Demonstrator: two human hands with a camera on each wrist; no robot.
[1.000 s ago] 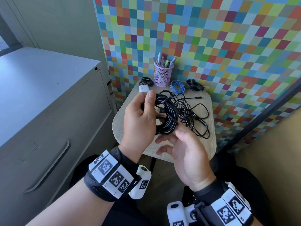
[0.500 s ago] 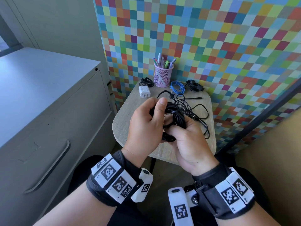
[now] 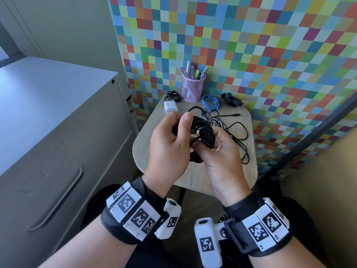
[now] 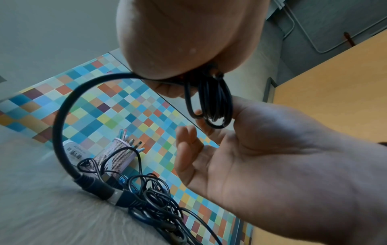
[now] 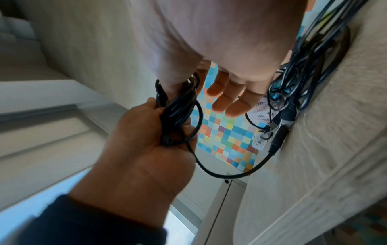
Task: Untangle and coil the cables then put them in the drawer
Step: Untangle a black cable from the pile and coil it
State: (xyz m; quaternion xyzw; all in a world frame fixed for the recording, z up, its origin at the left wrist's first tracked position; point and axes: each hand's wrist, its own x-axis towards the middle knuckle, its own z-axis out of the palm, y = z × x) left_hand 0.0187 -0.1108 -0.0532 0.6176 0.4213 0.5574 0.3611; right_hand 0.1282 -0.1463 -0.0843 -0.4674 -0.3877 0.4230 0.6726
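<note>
Grey filing cabinet (image 3: 58, 132) with closed drawer, left; small tabletop (image 3: 154, 136) carrying a loose tangle of thin black cables (image 3: 237, 136), blue cable coil (image 3: 210, 102), white charger (image 3: 170, 106) and pink mesh pen cup (image 3: 193, 88). Black cable coil (image 3: 202, 130) held above the tabletop: left hand (image 3: 168, 149), grip curled round the bundle; right hand (image 3: 222, 151), thumb against the loops, other fingers spread. Coiling looks underway; next, wind in the free tail, whose plug (image 4: 98, 187) on the tabletop only the wrist views show.
</note>
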